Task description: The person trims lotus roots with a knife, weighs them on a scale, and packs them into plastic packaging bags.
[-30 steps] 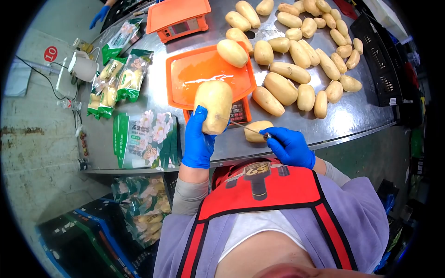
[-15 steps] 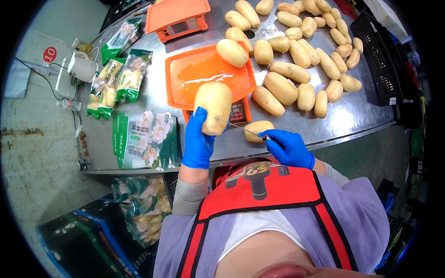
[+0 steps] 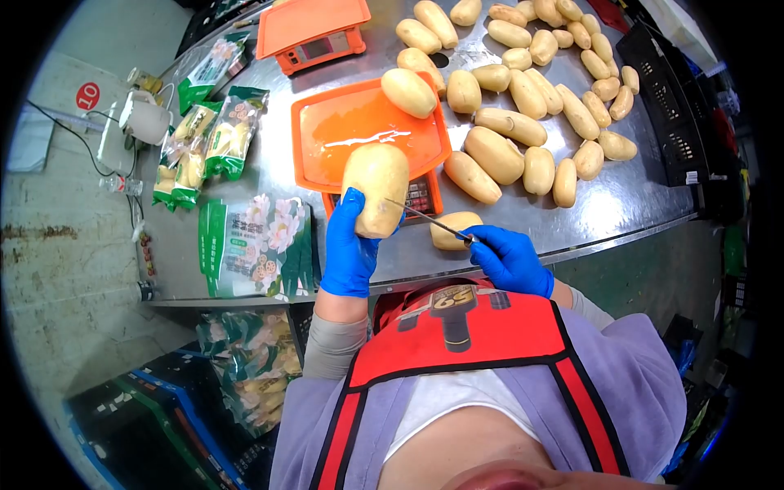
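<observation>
In a blue glove, my left hand [image 3: 351,249] grips a large pale lotus root [image 3: 377,184] from below, thumb along its side, over the front edge of an orange scale [image 3: 314,147]. My right hand [image 3: 510,260], also gloved in blue, is closed round the handle of a thin-bladed knife [image 3: 437,222]. The blade reaches left, and its tip meets the side of the held lotus root; whether it cuts in cannot be told. Behind the blade, a short lotus root [image 3: 456,231] lies on the steel table. Another lotus root [image 3: 410,93] rests on the scale's tray.
Several loose lotus roots [image 3: 523,126] cover the table's right half, beside a black crate [image 3: 665,114]. A second orange scale [image 3: 314,37] stands at the back. Filled bags [image 3: 233,135] and a flat printed bag [image 3: 257,249] lie on the left. Dark crates [image 3: 155,416] stand below.
The knife tip has shifted slightly up along the lotus root's side, and my right hand has moved a little. My left hand and the lotus root stay nearly still.
</observation>
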Action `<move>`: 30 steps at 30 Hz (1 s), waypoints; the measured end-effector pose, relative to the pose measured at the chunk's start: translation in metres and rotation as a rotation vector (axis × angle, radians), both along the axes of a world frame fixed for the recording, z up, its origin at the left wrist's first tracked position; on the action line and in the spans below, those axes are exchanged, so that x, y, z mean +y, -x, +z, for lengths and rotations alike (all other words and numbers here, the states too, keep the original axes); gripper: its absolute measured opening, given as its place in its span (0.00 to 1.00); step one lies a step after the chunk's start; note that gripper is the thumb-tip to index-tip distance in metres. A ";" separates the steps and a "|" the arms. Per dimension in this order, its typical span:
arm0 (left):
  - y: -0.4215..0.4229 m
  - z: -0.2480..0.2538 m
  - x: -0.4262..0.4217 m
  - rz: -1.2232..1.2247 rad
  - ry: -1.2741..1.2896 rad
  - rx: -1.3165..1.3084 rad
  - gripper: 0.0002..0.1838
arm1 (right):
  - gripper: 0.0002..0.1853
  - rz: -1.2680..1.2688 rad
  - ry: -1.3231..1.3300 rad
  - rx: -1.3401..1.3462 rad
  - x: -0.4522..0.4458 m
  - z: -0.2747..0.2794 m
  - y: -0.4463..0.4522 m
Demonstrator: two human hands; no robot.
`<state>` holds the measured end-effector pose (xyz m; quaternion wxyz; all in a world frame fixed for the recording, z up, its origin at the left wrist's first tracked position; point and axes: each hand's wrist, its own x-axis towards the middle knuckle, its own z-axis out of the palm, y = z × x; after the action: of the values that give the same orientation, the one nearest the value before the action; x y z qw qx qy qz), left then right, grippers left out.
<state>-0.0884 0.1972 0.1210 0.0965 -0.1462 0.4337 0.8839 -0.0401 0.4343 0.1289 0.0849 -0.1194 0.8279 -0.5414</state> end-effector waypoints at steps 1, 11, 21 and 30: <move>0.000 0.000 0.000 0.000 0.002 0.002 0.31 | 0.11 0.004 0.004 -0.016 0.000 0.000 0.000; -0.003 0.001 -0.002 -0.004 0.018 0.010 0.29 | 0.11 0.004 0.005 -0.001 -0.003 -0.005 -0.004; -0.003 0.001 -0.004 -0.014 0.004 -0.019 0.29 | 0.11 0.082 -0.019 -0.035 -0.006 -0.002 -0.008; -0.005 0.002 -0.005 -0.046 -0.006 -0.039 0.31 | 0.10 -0.042 -0.110 0.170 -0.004 -0.001 -0.002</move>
<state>-0.0831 0.1925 0.1226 0.1260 -0.1531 0.4321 0.8798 -0.0381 0.4298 0.1275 0.0095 -0.1424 0.8630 -0.4847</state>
